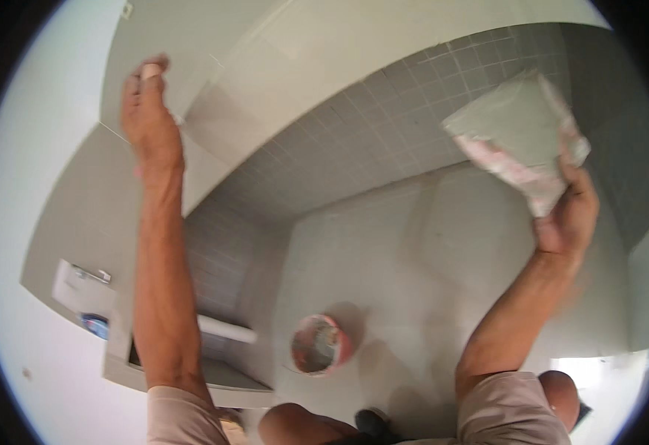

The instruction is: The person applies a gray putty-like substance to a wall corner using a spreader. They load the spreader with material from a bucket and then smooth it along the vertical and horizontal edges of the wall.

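My right hand (pixel 573 211) grips the lower right corner of a pale plastic bag (pixel 521 122). The bag is squarish, grey-green in the middle, with pinkish and white crumpled edges, and is held up at the right in front of the tiled wall. At the upper left, my left hand (pixel 152 133) reaches over the pale counter (pixel 250 81) with its fingers stretched out and nothing seen in them. Slight blur softens the hand's outline, and whether it touches the surface I cannot tell. A pale patch, perhaps a wrap, covers one fingertip.
A pink bucket (pixel 317 345) with grey residue inside stands on the grey floor (pixel 413 252). Below the counter runs a wall of small grey tiles (pixel 369 119). A white pipe (pixel 224 328) sticks out beside my left forearm, and a metal tap (pixel 91 274) sits at far left.
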`<act>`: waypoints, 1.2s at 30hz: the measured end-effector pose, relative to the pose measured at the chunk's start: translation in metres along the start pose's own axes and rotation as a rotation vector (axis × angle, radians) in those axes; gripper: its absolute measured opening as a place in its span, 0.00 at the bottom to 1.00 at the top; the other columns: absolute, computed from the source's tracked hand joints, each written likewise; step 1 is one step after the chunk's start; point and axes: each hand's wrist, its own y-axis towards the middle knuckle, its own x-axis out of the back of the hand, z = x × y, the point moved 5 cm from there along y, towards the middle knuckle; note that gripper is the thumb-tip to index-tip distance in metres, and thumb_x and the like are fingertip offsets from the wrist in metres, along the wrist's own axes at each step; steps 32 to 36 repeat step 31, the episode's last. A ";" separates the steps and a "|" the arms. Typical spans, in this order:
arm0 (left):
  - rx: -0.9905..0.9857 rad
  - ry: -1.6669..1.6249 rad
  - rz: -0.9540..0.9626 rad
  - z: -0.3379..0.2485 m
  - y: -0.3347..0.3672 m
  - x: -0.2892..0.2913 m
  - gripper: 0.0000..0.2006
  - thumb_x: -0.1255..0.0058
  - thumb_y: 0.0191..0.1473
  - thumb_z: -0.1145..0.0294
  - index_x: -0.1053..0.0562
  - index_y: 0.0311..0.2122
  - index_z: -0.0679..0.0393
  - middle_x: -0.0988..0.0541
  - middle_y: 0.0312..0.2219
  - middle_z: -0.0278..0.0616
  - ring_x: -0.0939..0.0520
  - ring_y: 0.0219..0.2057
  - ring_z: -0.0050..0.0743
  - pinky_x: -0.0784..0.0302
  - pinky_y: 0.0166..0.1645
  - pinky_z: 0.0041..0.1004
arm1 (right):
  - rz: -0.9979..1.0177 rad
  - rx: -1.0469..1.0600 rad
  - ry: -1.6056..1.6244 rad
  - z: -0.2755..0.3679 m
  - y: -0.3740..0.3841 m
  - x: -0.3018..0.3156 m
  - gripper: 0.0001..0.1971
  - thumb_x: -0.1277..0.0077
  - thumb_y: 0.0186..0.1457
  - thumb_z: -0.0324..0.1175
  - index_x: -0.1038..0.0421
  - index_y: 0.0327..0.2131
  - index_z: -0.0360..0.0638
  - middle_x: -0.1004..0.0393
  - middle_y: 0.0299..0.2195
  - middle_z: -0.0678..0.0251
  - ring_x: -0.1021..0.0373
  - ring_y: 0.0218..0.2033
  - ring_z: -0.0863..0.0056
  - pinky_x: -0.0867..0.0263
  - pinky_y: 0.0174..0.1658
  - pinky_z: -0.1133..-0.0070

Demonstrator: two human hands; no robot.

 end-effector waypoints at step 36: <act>1.335 -0.812 -0.583 -0.027 -0.358 -0.062 0.25 0.54 0.60 0.65 0.41 0.59 0.65 0.32 0.56 0.55 0.31 0.59 0.54 0.33 0.62 0.48 | 0.617 -1.574 -1.451 -0.283 -0.060 0.184 0.23 0.57 0.63 0.51 0.32 0.56 0.51 0.25 0.46 0.60 0.28 0.46 0.66 0.40 0.57 0.54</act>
